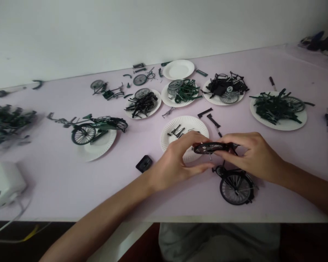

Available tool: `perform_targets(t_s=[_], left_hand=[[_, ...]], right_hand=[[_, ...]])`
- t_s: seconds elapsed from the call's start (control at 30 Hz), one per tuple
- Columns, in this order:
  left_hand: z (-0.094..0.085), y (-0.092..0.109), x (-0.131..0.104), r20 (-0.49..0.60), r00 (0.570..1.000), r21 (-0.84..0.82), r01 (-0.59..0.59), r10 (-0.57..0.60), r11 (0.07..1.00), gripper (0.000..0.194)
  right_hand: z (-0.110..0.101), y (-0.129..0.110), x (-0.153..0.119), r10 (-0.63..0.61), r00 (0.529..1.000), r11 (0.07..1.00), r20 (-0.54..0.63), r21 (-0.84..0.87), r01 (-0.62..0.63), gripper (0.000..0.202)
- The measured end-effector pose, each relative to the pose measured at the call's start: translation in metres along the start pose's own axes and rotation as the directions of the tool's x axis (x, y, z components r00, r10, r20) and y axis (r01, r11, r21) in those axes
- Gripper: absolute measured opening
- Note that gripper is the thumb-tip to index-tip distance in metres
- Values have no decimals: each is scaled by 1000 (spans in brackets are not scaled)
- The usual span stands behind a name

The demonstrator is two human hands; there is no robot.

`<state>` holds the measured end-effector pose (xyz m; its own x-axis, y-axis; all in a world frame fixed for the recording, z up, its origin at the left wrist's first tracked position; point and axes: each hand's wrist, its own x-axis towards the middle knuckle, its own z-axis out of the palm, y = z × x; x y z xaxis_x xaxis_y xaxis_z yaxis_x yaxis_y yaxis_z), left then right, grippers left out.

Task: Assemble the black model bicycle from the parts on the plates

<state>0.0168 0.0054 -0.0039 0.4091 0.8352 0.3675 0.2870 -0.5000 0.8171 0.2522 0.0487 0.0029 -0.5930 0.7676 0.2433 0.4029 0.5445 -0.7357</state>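
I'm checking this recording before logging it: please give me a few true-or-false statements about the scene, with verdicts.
1. The right hand holds a black model bicycle. True.
2. The left hand is in the heap at the far left. False: it is at the bicycle's upper wheel.
3. The rightmost plate holds a pile of dark green parts. True.
4. The small square black part lies on a plate. False: that black part lies on the table.
5. The white box with a cable is at the table's right end. False: the white box is at the left.
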Motion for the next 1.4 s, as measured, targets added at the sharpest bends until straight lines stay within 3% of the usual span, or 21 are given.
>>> perform_targets(t_s=[0.17, 0.27, 0.63, 0.9, 1.17, 1.27, 1.4], left_hand=[[10, 1, -4, -89, 995, 19, 39, -37, 999, 37], [11, 4, -4, -89, 995, -12, 47, -48, 999, 34], [10, 11, -4, -94, 985, 161, -131, 147, 978, 31], [14, 12, -5, -187, 982, -230, -25, -19, 973, 36], [15, 12, -3, -214, 969, -378, 31, -120, 925, 58], [16, 12, -1, -193, 968, -430, 65, -161, 900, 56], [16, 8, -1, -202, 970, -411, 44, -138, 911, 43]], right_hand=[[1, -1, -1, -34, 999, 999, -2, -17, 34, 10], [0, -3, -2, -91, 996, 995, 1, -39, 91, 11], [-3, -5, -4, -243, 970, 966, 2, -87, 242, 13], [-8, -13, -3, -354, 934, 925, -36, -160, 344, 22], [-6, -15, -7, -308, 949, 935, -66, -207, 289, 14], [-5, -16, -9, -241, 968, 956, -65, -188, 226, 9], [-3, -15, -8, -253, 965, 949, -64, -208, 235, 13]])
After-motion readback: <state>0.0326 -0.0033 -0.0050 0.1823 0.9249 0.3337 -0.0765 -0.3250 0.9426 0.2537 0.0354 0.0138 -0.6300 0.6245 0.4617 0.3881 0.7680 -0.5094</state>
